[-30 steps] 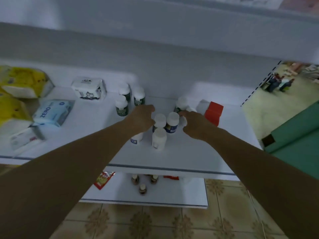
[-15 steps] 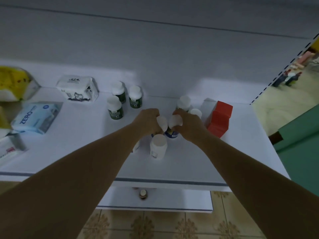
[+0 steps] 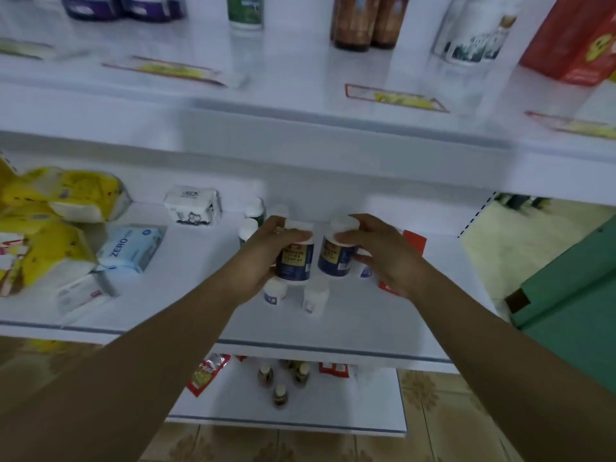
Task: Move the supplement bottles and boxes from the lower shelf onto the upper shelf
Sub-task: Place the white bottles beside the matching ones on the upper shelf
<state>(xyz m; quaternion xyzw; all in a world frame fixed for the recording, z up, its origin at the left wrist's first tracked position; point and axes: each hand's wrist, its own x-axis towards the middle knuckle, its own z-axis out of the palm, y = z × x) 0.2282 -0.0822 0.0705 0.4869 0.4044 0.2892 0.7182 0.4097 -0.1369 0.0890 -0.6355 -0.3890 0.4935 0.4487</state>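
I'm looking at a shop: white shelves (image 3: 300, 135) carrying bottles (image 3: 363, 21), tissue packs (image 3: 131, 250) and price tags (image 3: 395, 96) along the edges.

The red box (image 3: 414, 242) is mostly hidden behind the right hand (image 3: 383, 253). Labels on both dark-blue bottles (image 3: 296, 258) are too blurred to read. Along the upper shelf (image 3: 300, 105), bottle tops are cut off by the top edge. The small white bottle (image 3: 365, 270) shows only a sliver between the fingers (image 3: 363, 260).
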